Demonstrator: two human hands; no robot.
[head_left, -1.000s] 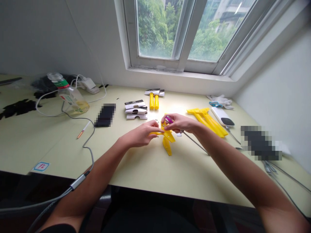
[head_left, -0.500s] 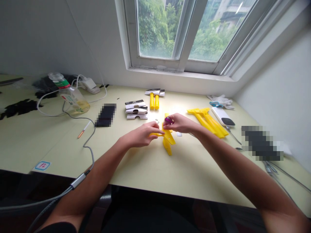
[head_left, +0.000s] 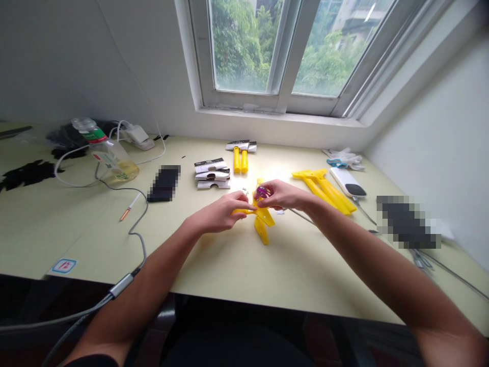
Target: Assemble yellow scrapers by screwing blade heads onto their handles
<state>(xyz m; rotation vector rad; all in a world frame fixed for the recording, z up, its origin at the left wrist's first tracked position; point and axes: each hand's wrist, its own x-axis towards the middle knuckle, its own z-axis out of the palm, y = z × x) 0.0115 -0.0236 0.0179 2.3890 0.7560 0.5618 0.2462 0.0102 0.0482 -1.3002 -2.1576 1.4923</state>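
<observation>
My left hand (head_left: pixel 225 210) is closed on a yellow plastic handle (head_left: pixel 244 211), its index finger pressed along the top near the flared end. My right hand (head_left: pixel 279 195) pinches a small purple-handled screwdriver (head_left: pixel 263 192) over that yellow part; its shaft and tip are hidden by the fingers. Beneath lies another yellow plastic piece (head_left: pixel 262 229), with a small hole in its flared end. Whether the two pieces are joined I cannot tell. Just beyond my left fingers, several tiny metal bits (head_left: pixel 245 191), which look like screws, are on the table.
White-and-black card sleeves (head_left: pixel 212 176) are stacked ahead; two sleeved yellow handles (head_left: pixel 240 160) lie behind. On the right are loose yellow handles (head_left: pixel 332 193), a white device (head_left: pixel 347 182) and gloves (head_left: pixel 346 159). A bottle (head_left: pixel 114 158), a dark phone-like slab (head_left: pixel 165 183) and cables occupy the left.
The view has shifted slightly. My right fingers have turned a little around the purple handle, showing more of it. My left hand keeps its hold on the yellow handle.
</observation>
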